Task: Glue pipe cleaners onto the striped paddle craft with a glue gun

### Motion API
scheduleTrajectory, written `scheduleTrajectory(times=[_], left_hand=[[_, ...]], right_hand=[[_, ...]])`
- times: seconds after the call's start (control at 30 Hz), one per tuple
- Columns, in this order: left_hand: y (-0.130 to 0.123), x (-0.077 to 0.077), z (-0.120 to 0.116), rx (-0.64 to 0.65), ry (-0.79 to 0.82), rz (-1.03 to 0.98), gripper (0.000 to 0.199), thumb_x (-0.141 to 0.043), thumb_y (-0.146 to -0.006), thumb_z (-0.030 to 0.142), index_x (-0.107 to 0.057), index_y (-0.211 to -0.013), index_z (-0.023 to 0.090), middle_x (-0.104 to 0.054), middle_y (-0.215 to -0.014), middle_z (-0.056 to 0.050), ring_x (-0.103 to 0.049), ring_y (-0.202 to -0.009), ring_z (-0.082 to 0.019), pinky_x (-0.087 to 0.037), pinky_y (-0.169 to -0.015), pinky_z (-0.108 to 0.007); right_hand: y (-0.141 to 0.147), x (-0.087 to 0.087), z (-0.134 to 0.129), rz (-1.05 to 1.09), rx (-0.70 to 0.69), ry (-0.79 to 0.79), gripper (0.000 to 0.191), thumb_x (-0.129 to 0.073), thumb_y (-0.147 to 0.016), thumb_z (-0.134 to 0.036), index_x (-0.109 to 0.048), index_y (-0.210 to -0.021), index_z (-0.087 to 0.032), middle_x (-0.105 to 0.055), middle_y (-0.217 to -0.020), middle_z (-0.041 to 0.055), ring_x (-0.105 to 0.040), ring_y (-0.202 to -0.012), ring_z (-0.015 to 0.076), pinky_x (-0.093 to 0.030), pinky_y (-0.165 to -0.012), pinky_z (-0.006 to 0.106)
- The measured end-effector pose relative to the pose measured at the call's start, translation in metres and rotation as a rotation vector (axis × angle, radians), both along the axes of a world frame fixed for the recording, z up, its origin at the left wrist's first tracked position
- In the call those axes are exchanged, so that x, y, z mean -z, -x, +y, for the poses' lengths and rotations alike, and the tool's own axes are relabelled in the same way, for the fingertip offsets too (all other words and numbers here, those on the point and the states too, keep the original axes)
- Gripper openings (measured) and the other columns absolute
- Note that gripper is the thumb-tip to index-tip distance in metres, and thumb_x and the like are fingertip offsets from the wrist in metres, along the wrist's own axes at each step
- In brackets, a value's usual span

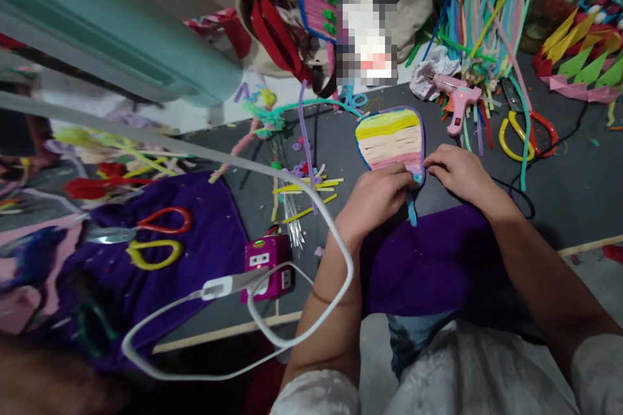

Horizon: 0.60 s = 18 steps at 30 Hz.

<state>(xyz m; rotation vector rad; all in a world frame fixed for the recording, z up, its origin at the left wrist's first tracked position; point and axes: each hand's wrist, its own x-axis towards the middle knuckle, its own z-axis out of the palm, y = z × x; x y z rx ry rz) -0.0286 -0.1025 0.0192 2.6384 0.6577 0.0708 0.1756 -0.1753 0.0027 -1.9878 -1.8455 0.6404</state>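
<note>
A small panel (pixel 392 136) covered in rows of pipe cleaners, yellow, cream and pink with a purple and blue border, lies on the dark table in front of me. My left hand (pixel 384 194) is closed over its lower edge, fingers pressed together. From under those fingers a short light-blue pipe cleaner end (pixel 412 211) sticks out toward me. At the panel's right edge, my right hand (pixel 457 175) has thumb and fingertips bent together on the purple border. The panel's lower part is hidden beneath my left fingers.
A pink glue gun (pixel 457 104) and red-yellow scissors (pixel 528 136) lie to the right. On the left are a pink power socket (pixel 265 266) with a looping white cable (pixel 348 272), more scissors (pixel 160 233) on purple cloth (pixel 209 227), and loose pipe cleaners (pixel 306 188).
</note>
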Motion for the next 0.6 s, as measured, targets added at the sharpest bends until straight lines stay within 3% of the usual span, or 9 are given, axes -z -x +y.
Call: scheduleTrajectory(times=[0.1, 0.27, 0.6], left_hand=[[-0.0001, 0.0014, -0.0012, -0.009, -0.042, 0.009, 0.028, -0.055, -0.093, 0.010, -0.076, -0.107, 0.021, -0.075, -0.106, -0.007, -0.070, -0.095, -0.022, -0.050, -0.076, -0.028], [-0.0010, 0.0064, -0.0033, -0.018, -0.115, 0.025, 0.048, -0.055, -0.095, 0.010, -0.069, -0.137, 0.027, -0.076, -0.116, -0.007, -0.072, -0.096, -0.022, -0.049, -0.073, -0.027], [-0.0010, 0.0080, -0.0019, 0.000, -0.088, 0.055, 0.049, -0.054, -0.094, 0.010, -0.072, -0.136, 0.028, -0.075, -0.114, -0.006, -0.071, -0.096, -0.021, -0.050, -0.075, -0.027]], right_hand=[[0.0006, 0.0013, -0.0002, -0.037, -0.022, -0.004, 0.025, -0.058, -0.100, -0.017, -0.080, -0.111, -0.025, -0.075, -0.112, 0.0078, -0.067, -0.107, 0.0232, -0.047, -0.086, 0.034], [0.0006, 0.0033, -0.0009, -0.082, -0.049, -0.014, 0.028, -0.055, -0.101, -0.017, -0.080, -0.113, -0.023, -0.075, -0.113, 0.0090, -0.067, -0.108, 0.0236, -0.046, -0.084, 0.034], [0.0013, 0.0021, -0.0021, -0.097, -0.038, -0.025, 0.028, -0.056, -0.101, -0.017, -0.081, -0.111, -0.024, -0.074, -0.110, 0.0085, -0.066, -0.104, 0.0225, -0.044, -0.081, 0.033]])
